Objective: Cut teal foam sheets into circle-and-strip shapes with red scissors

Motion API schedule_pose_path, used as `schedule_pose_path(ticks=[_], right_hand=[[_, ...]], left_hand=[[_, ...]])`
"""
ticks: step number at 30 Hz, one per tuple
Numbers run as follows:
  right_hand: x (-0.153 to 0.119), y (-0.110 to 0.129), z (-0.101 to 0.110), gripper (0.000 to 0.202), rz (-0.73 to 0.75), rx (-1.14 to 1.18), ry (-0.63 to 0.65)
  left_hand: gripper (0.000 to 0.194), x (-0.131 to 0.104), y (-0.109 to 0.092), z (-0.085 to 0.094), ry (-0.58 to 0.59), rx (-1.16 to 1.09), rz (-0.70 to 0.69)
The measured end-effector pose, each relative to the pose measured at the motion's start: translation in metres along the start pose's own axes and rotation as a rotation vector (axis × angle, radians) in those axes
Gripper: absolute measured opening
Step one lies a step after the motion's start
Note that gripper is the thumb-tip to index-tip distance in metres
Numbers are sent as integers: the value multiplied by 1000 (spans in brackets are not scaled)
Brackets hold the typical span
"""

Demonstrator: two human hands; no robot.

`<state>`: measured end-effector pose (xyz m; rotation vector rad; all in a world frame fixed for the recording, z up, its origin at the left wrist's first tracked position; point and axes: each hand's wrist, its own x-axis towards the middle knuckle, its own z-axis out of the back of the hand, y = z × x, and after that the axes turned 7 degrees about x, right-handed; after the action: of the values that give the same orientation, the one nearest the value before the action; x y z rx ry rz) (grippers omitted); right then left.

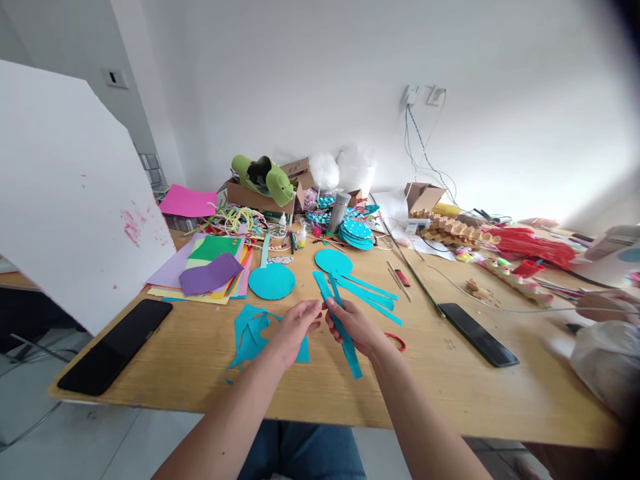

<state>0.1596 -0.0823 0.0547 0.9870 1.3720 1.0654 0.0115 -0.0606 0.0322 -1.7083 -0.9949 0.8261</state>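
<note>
Blue paper strips (351,350) are gripped in my right hand (356,325), its thumb on top and fingers curled beneath. The strips cross near their upper ends and hang down toward the table edge. My left hand (299,321) is just left of them, fingers loosely bent and apart, with nothing visible in it; its fingertips come close to my right hand. Beneath my left hand lie blue paper scraps (250,333). Beyond my hands are two blue paper circles, a left one (272,281) and a right one (333,262). More blue strips (373,301) lie to the right.
Coloured paper sheets (213,273) are stacked at left, near a black phone (117,343). Another phone (477,333) lies at right beside a long thin stick (413,273). A red ring (395,342) sits by my right wrist. Boxes, a grey bottle (339,212) and craft supplies crowd the back.
</note>
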Motion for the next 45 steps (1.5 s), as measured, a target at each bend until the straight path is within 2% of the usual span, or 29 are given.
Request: schedule_pose_path(ticks=[4, 6, 8, 12, 15, 18, 22, 25, 27, 29, 31, 33, 35, 38, 41, 43, 45], right_hand=[[-3, -6, -5, 31, 25, -264, -37], [-3, -9, -7, 21, 32, -447, -69], [-3, -12, -9, 17, 44, -518, -98], [-2, -14, -12, 20, 58, -518, -90], [-4, -11, -11, 28, 58, -453, -39], [-10, -8, -8, 36, 39, -291, 43], [-17, -8, 2, 42, -3, -70, 136], [-21, -12, 7, 32, 15, -176, 66], [-23, -15, 8, 25, 61, -343, -23], [-28, -16, 10, 24, 136, -578, -125], [-35, -17, 12, 24, 175, -838, -215], [-44, -20, 16, 24, 146, -1045, -260], [-51, -24, 19, 25, 91, -1170, -280], [-58, -32, 21, 24, 53, -1244, -317], [-62, -41, 16, 24, 92, -1268, -333], [-63, -46, 10, 24, 150, -1292, -335], [-62, -50, 6, 24, 202, -1304, -332]], left_hand=[[42, 2, 1, -7, 69, -86, 13], [41, 3, 5, -10, 117, -100, 20], [37, 5, 10, -13, 107, -141, 22], [32, 9, 20, -13, -34, -263, 40], [31, 12, 22, -12, -83, -297, 60], [30, 13, 22, -10, -81, -307, 52], [31, 13, 18, -9, -147, -366, 2], [34, 12, 17, -10, -143, -387, 7], [37, 11, 18, -11, -115, -390, 29], [42, 11, 21, -11, -160, -357, 48], [53, 12, 24, -9, -278, -256, 28], [61, 15, 27, -4, -379, -91, -57], [60, 18, 31, 3, -375, 155, -188], [59, 19, 35, 11, -242, 634, -380], [69, 14, 37, 9, -70, 1057, -475], [72, 8, 35, 4, 39, 1263, -530], [63, 3, 32, -3, 163, 1390, -601]])
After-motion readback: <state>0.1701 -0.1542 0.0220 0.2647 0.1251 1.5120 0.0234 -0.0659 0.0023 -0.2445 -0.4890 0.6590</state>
